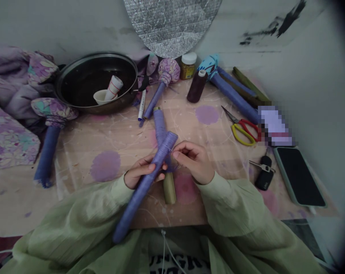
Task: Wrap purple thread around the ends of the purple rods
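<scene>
My left hand [138, 172] grips a stick wrapped in purple cloth [141, 190], tilted with its upper end away from me and its lower end over the table edge. Close to that upper end, my right hand [197, 161] is closed in a pinch at the wrap's side; what is between its fingertips is too fine to make out. Thread windings show around the wrapped stick near there. Behind and beneath lies a second stick [160, 123], partly wrapped in purple, with a bare greenish-brown end [169, 188] toward me.
A dark pan [98, 108] holding paper cups [114, 87] stands at the back left. Cloth-headed purple sticks [48, 152] lie around. Rightward are a dark thread spool [197, 87], scissors [242, 131], keys [265, 173] and a phone [301, 177]. A marker [142, 104] and jar [187, 66] are farther back.
</scene>
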`<act>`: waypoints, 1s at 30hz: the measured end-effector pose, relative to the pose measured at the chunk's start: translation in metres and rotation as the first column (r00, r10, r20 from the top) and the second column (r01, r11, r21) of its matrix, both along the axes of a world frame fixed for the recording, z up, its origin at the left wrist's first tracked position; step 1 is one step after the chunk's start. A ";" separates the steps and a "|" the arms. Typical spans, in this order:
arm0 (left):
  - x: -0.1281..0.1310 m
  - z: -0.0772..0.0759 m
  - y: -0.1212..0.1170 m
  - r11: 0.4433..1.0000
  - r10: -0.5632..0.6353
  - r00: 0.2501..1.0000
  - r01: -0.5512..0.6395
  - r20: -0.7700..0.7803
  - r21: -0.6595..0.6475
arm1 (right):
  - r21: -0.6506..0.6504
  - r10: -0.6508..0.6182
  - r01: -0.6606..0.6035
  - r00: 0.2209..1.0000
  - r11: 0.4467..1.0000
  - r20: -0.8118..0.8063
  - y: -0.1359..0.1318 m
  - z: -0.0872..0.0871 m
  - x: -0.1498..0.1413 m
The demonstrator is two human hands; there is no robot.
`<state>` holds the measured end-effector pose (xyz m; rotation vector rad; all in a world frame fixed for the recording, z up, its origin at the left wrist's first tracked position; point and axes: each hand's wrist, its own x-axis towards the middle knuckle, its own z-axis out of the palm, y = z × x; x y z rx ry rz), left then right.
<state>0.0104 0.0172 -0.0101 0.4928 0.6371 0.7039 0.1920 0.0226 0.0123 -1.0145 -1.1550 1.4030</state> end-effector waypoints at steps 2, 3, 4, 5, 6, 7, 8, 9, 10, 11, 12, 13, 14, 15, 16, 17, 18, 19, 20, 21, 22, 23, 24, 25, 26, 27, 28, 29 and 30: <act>0.000 -0.001 0.000 1.000 -0.007 1.000 0.007 0.016 0.009 | 0.008 0.000 0.000 1.000 1.000 0.002 0.000 0.000 0.000; 0.000 -0.001 0.000 1.000 -0.010 1.000 0.010 0.022 0.013 | 0.013 -0.003 0.003 1.000 1.000 0.004 0.000 0.000 0.000; 0.000 -0.001 0.000 1.000 -0.014 1.000 0.014 0.027 0.017 | 0.019 -0.007 0.006 1.000 1.000 0.006 0.000 -0.001 0.000; 0.000 -0.001 0.001 1.000 -0.016 0.999 0.015 0.032 0.020 | 0.023 -0.009 0.009 1.000 1.000 0.009 0.000 -0.001 0.000; 0.000 -0.001 0.001 1.000 -0.017 0.999 0.017 0.037 0.023 | 0.028 -0.009 0.009 1.000 1.000 0.011 -0.001 -0.001 0.000; 0.001 -0.001 0.001 0.999 -0.020 0.999 0.018 0.045 0.027 | 0.031 -0.008 0.007 1.000 0.999 0.011 -0.001 -0.001 0.000; 0.001 -0.001 0.001 0.999 -0.024 0.998 0.022 0.055 0.031 | 0.033 -0.003 0.003 1.000 0.999 0.010 -0.001 -0.001 -0.001; 0.001 -0.001 0.001 0.999 -0.028 0.997 0.026 0.067 0.034 | 0.034 0.001 -0.002 1.000 0.999 0.007 -0.001 -0.001 -0.001; 0.001 -0.001 0.001 0.999 -0.032 0.996 0.029 0.080 0.037 | 0.034 0.005 -0.005 1.000 0.999 0.003 -0.001 -0.001 -0.001; 0.002 -0.002 0.002 0.999 -0.034 0.995 0.031 0.092 0.038 | 0.033 0.007 -0.007 1.000 0.999 -0.001 -0.001 -0.001 -0.001; 0.002 -0.002 0.002 0.999 -0.035 0.994 0.031 0.102 0.036 | 0.031 0.008 -0.007 1.000 0.999 -0.005 -0.001 -0.001 -0.001; 0.002 -0.002 0.002 0.999 -0.032 0.993 0.028 0.112 0.035 | 0.029 0.007 -0.006 1.000 1.000 -0.008 -0.001 -0.001 -0.001; 0.002 -0.002 0.003 0.999 -0.029 0.992 0.025 0.120 0.036 | 0.024 0.006 -0.006 1.000 1.000 -0.012 -0.001 -0.001 -0.001; 0.002 -0.002 0.003 0.999 -0.031 0.992 0.026 0.126 0.038 | 0.017 0.009 -0.009 1.000 1.000 -0.015 -0.001 -0.001 -0.001; 0.002 -0.003 0.003 0.999 -0.039 0.991 0.034 0.130 0.041 | 0.005 0.016 -0.016 1.000 1.000 -0.018 -0.001 -0.001 -0.001; 0.002 -0.003 0.003 0.998 -0.047 0.990 0.041 0.133 0.046 | -0.009 0.027 -0.027 0.999 1.000 -0.019 0.000 -0.001 -0.001; 0.002 -0.004 0.003 0.998 -0.048 0.989 0.041 0.138 0.051 | -0.024 0.039 -0.039 0.999 0.999 -0.021 0.000 -0.002 -0.001; 0.002 -0.004 0.003 0.998 -0.044 0.989 0.037 0.143 0.054 | -0.037 0.049 -0.050 0.999 0.998 -0.021 0.000 -0.002 -0.001; 0.002 -0.005 0.003 0.998 -0.036 0.988 0.028 0.147 0.054 | -0.045 0.055 -0.056 0.998 0.997 -0.022 0.000 -0.002 -0.001; 0.002 -0.005 0.003 0.998 -0.021 0.988 0.013 0.152 0.054 | -0.046 0.055 -0.057 0.998 0.997 -0.024 0.000 -0.002 -0.001; 0.003 -0.006 0.003 0.998 -0.007 0.988 -0.002 0.157 0.056 | -0.043 0.051 -0.052 0.998 0.998 -0.026 0.000 -0.002 -0.001; 0.003 -0.006 0.003 0.999 -0.003 0.988 -0.005 0.157 0.053 | -0.037 0.043 -0.044 0.999 0.998 -0.032 0.000 -0.001 -0.001; 0.003 -0.005 0.002 0.999 -0.006 0.988 -0.001 0.157 0.046 | -0.032 0.034 -0.035 0.999 0.999 -0.041 0.000 0.000 -0.001; 0.003 -0.004 0.002 0.999 -0.011 0.987 0.005 0.158 0.036 | -0.030 0.027 -0.028 0.998 0.999 -0.052 0.000 0.000 -0.001; 0.003 -0.004 0.002 1.000 -0.014 0.987 0.010 0.161 0.024 | -0.032 0.023 -0.025 0.998 0.999 -0.065 0.001 0.000 -0.001; 0.003 -0.003 0.002 1.000 -0.018 0.987 0.016 0.163 0.011 | -0.037 0.022 -0.025 0.997 0.999 -0.079 0.001 0.000 -0.001; 0.003 -0.002 0.002 1.000 -0.016 0.986 0.016 0.164 -0.001 | -0.043 0.022 -0.026 0.995 0.999 -0.093 0.001 0.000 -0.001; 0.003 -0.002 0.002 1.000 -0.011 0.986 0.012 0.164 -0.009 | -0.048 0.022 -0.028 0.994 0.998 -0.105 0.001 -0.001 -0.001; 0.003 -0.001 0.002 1.000 -0.007 0.987 0.009 0.163 -0.013 | -0.053 0.024 -0.030 0.993 0.998 -0.118 0.001 -0.002 -0.001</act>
